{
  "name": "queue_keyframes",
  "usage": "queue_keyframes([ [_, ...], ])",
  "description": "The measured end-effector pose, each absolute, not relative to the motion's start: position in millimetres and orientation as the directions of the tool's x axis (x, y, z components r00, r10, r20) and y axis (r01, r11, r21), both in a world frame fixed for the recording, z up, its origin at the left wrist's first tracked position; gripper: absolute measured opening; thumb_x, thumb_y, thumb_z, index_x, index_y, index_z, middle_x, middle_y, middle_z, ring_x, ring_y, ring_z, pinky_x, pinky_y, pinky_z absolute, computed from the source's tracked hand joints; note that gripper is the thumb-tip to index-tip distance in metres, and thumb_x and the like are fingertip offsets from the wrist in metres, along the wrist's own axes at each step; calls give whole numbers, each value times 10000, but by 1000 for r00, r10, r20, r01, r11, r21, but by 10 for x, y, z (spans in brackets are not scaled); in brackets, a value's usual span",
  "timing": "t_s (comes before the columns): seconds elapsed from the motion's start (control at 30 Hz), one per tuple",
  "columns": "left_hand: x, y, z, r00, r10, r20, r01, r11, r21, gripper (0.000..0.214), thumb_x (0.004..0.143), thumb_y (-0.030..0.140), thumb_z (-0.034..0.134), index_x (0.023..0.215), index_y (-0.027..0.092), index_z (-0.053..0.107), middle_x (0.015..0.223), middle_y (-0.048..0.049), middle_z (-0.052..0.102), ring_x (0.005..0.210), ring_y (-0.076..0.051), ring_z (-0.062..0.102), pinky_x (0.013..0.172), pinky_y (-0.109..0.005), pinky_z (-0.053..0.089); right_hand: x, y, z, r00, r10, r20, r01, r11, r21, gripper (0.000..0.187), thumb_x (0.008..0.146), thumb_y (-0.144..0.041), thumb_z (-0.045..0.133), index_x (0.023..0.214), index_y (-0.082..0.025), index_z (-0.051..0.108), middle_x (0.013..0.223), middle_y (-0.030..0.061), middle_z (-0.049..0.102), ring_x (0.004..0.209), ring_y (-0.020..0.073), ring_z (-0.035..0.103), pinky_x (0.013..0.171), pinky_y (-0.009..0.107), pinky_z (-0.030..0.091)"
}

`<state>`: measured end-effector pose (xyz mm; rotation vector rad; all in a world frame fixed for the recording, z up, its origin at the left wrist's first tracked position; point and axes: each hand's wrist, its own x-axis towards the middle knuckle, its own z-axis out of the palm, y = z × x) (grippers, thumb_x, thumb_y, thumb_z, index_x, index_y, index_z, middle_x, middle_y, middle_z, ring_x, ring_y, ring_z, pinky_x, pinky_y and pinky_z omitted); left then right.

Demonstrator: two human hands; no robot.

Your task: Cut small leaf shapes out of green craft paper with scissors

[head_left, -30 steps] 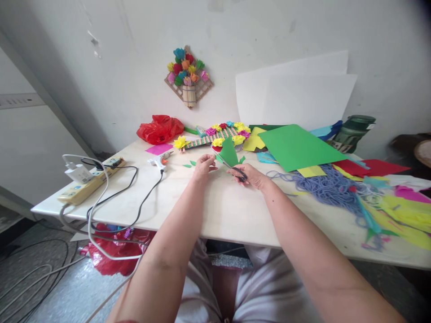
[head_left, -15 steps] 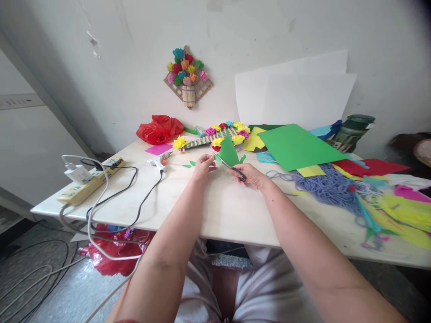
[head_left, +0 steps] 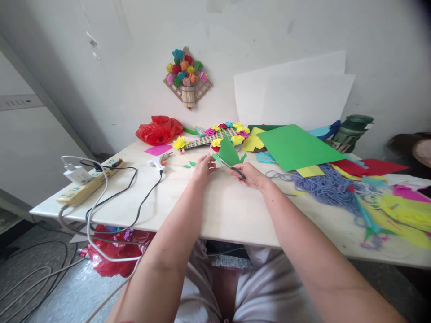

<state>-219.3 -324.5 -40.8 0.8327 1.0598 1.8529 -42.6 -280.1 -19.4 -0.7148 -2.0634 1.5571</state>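
Note:
My right hand [head_left: 252, 175] grips black-handled scissors [head_left: 235, 170] whose blades reach into a small piece of green paper [head_left: 229, 152]. My left hand [head_left: 203, 166] pinches the left edge of that green piece, holding it up over the pale table [head_left: 215, 206]. Two tiny green cut-outs [head_left: 189, 164] lie on the table just left of my left hand. A small green scrap [head_left: 243, 157] hangs at the right of the piece.
A glue gun [head_left: 158, 161] and a power strip [head_left: 88, 184] with cables lie at left. A woven board with paper flowers [head_left: 218, 133], a red bag [head_left: 159, 129], a large green sheet [head_left: 296, 147], blue yarn [head_left: 326, 186] and coloured paper scraps [head_left: 400, 211] crowd the back and right.
The small green scrap at the right of the piece has lifted slightly. Both hands stay nearly in place at the green paper.

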Motion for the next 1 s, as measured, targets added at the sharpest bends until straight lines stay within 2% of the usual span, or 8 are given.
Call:
queue_keyframes([
  [0.13, -2183, -3251, -372, -371, 925, 82, -375, -230, 898, 176, 647, 311, 575, 663, 148, 508, 629, -3, 498, 515, -93, 474, 573, -322, 507, -433, -2784, -211, -755, 652, 71, 97, 218, -971, 249, 635, -357, 646, 646, -118, 578, 435, -51, 426, 347, 33, 302, 332, 192, 213],
  [0.27, -2149, -3275, -368, -311, 940, 142, -327, -246, 912, 187, 617, 279, 624, 650, 138, 505, 616, 5, 497, 530, -84, 469, 577, -306, 503, -444, -2784, -210, -749, 659, 69, 91, 205, -974, 258, 626, -353, 655, 680, -108, 594, 434, -54, 423, 344, 32, 292, 326, 191, 210],
  [0.6, -2158, -3280, -434, -290, 930, 224, -260, -302, 917, 277, 635, 339, 673, 666, 135, 489, 623, 19, 493, 558, -64, 469, 628, -285, 504, -439, -2807, -191, -746, 663, 67, 94, 205, -974, 254, 627, -342, 660, 702, -104, 610, 443, -54, 430, 350, 29, 311, 321, 179, 223],
  [0.73, -2179, -3281, -440, -273, 931, 244, -244, -312, 918, 284, 647, 349, 670, 672, 137, 483, 637, 19, 494, 575, -63, 475, 622, -262, 498, -429, -2799, -195, -761, 648, 30, 88, 149, -985, 253, 623, -334, 662, 715, -107, 597, 452, -56, 441, 351, 25, 319, 315, 165, 233],
  [1.0, -2182, -3321, -419, -209, 946, 247, -237, -294, 926, 286, 649, 356, 673, 696, 142, 490, 658, 22, 500, 595, -61, 487, 627, -237, 488, -390, -2790, -187, -792, 611, -1, 98, 126, -987, 309, 658, -400, 622, 758, -112, 576, 457, -53, 461, 330, 36, 360, 289, 166, 217],
])
